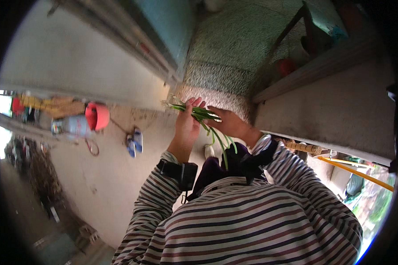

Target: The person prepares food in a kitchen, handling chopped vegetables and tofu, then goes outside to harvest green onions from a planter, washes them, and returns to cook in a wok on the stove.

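Observation:
A small bunch of green onions lies across my left hand, with the thumb over the stems. The pale root ends stick out past the fingers to the left, and the long green leaves hang down towards my body. My right hand is at the leaf side of the bunch, its fingers stretched over the greens; whether they grip any leaf is not plain. Both wrists carry dark straps, and the left one bears a black device.
A doorway with a speckled floor lies ahead between pale walls. To the left are blue-and-white shoes, a red plastic container and a grey gas cylinder. At the right, a yellow pole slants outside.

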Available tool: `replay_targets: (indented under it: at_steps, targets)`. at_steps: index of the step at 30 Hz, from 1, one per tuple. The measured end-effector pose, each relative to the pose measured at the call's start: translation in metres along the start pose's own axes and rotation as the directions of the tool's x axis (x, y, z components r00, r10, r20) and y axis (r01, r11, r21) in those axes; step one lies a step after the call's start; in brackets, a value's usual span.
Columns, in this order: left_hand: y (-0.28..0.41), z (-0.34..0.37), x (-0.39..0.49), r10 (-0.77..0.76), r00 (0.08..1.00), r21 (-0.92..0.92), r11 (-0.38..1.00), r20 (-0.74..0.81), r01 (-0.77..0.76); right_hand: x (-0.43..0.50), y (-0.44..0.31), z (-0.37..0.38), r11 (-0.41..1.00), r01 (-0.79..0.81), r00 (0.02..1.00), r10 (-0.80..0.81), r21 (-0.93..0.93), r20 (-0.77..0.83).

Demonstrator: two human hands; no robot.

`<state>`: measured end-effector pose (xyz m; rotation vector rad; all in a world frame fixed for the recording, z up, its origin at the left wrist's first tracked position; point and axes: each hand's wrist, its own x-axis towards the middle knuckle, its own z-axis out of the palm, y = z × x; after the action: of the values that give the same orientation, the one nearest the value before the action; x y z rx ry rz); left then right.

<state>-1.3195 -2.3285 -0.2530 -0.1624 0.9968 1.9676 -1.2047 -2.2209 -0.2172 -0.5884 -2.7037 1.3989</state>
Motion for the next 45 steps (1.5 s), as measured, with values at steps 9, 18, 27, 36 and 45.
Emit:
replay_targets:
  at_steps: [9, 18, 27, 36, 45]
  targets:
    - [0.032, 0.181, 0.235, -0.160, 0.966, 0.040, 0.987, 0.205, 0.155, 0.183, 0.082, -0.138, 0.849, -0.176, 0.961, 0.257, 0.498, -0.099]
    - [0.070, 0.367, 0.441, -0.244, 0.959, 0.032, 0.970, 0.146, 0.242, 0.343, 0.116, -0.343, 0.655, -0.241, 0.893, 0.439, 0.716, -0.102]
    - [0.044, 0.491, 0.625, -0.579, 0.769, 0.390, 0.796, 0.271, 0.462, 0.443, 0.198, -0.473, 0.898, -0.219, 0.814, 0.384, 0.381, -0.436]
    - [-0.011, 0.708, 0.755, -0.918, 0.276, 0.808, 0.385, 0.284, 0.447, 0.486, 0.325, -0.632, 0.825, -0.230, 0.449, 0.561, 0.517, -0.696]
    - [-0.128, 0.929, 0.841, -0.819, 0.206, 0.830, 0.555, 0.535, 0.054, 0.513, 0.436, -0.837, 0.596, 0.223, 0.362, 0.684, 0.772, -0.633]
